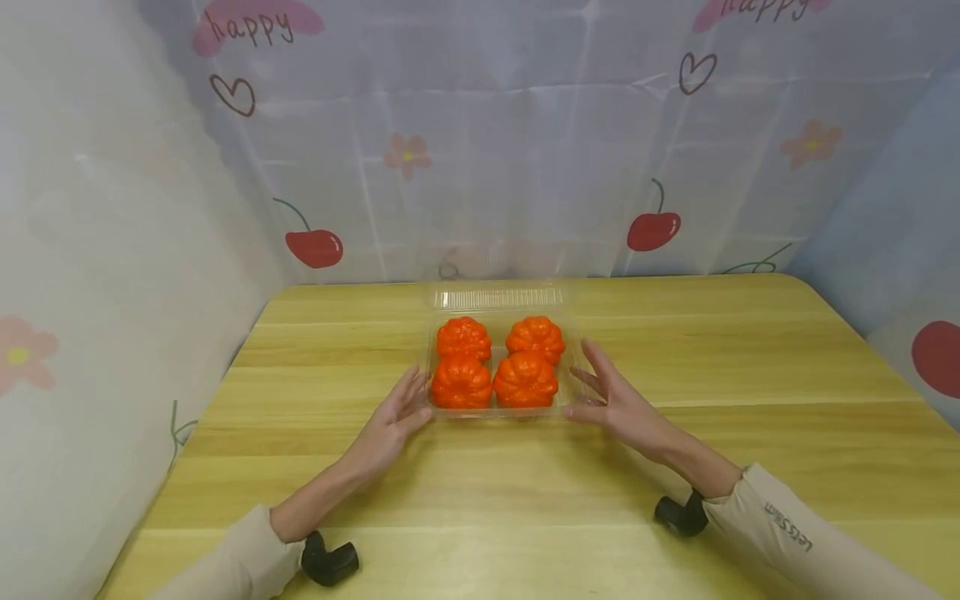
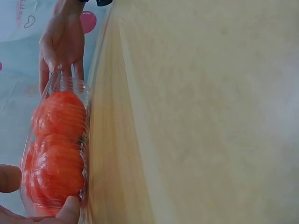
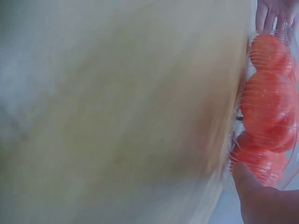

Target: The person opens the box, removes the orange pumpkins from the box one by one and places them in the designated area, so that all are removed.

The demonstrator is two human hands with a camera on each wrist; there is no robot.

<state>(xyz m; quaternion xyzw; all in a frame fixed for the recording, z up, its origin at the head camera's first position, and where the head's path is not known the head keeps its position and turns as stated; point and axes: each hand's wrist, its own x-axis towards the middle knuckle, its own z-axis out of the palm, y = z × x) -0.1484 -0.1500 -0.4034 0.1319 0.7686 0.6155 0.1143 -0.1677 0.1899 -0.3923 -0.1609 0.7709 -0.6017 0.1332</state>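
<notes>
A clear plastic clamshell box (image 1: 491, 412) sits on the wooden table with its lid (image 1: 498, 297) raised at the back. Several orange-red, ribbed, pumpkin-shaped pieces (image 1: 527, 381) fill it in two rows. On the box's left side is my left hand (image 1: 392, 423), fingers spread along the wall and thumb by the front corner. Opposite it, my right hand (image 1: 617, 408) has its fingers extended beside the right wall, thumb near the front right corner. In the left wrist view, the thumb (image 2: 70, 211) lies against the box's ribbed side. Neither hand curls round the box.
The light wooden tabletop (image 1: 480, 508) stretches out on both sides and in front of the box. A printed cloth (image 1: 495, 150) with cherries and flowers hangs behind the table's back edge, and more cloth hangs at left and right. Black devices (image 1: 327, 560) are at both wrists.
</notes>
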